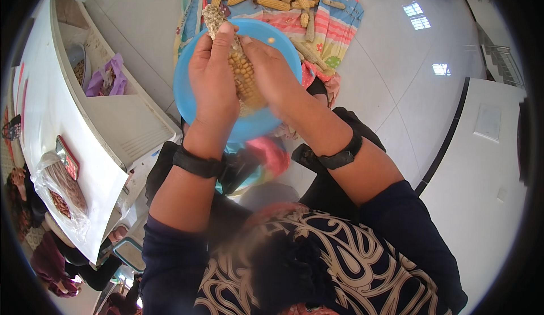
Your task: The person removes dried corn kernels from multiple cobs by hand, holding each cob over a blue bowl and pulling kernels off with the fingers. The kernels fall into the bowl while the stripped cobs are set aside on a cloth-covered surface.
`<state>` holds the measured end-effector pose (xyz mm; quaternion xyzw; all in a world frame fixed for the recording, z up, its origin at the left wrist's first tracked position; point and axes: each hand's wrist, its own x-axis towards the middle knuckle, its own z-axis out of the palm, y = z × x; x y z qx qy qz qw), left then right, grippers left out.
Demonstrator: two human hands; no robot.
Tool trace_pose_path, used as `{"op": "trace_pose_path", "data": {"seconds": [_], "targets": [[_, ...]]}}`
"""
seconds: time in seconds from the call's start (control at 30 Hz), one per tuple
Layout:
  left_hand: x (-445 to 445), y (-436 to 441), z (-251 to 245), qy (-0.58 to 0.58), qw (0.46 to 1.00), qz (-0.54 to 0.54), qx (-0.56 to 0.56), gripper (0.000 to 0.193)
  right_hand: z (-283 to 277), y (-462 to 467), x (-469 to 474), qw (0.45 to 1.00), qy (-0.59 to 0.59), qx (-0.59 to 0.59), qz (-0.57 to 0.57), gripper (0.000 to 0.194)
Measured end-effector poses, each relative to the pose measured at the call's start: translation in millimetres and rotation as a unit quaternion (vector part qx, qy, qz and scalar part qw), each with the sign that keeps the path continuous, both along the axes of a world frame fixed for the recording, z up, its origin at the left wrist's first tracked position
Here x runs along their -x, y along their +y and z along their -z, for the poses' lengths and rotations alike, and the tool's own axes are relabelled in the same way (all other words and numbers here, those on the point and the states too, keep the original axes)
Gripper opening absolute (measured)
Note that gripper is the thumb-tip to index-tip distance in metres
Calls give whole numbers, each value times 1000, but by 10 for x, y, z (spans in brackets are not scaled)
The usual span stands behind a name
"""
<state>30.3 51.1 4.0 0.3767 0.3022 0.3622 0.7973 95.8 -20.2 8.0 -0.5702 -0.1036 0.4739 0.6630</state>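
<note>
A mostly bare corn cob (213, 19) slants up and left between my hands, above a round blue plastic basin (185, 77). My left hand (214, 70) is closed around the cob, thumb along its side. On the cob's lower part sits my right hand (272, 70), its thumb close to the left one. Yellow corn kernels (242, 70) show between the hands; whether some are still on the cob I cannot tell. One kernel (271, 40) appears near the basin's upper right. My palms hide the cob's lower end and part of the basin.
Beyond the basin, many-coloured cloth (340, 30) carries several unshelled ears (274, 3) and stripped cobs (312, 53). At left stands a white counter (46, 102) with a calculator (67, 157), a plastic bag (63, 187) and a purple bag (106, 77). People (51, 259) are at lower left.
</note>
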Motion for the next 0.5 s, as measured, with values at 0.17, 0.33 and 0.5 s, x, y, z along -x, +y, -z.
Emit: {"op": "trace_pose_path", "data": {"seconds": [0.17,0.33,0.5], "targets": [[-2,140,-32,3,997,-2,81,29,-15,-48,11,985,-151,-61,-48,41],[-9,81,-37,14,1000,-11,19,31,66,-56,67,986,-159,-50,-20,39],[-29,7,-46,37,998,-32,-41,34,84,-40,35,987,-149,-41,-35,40]]}}
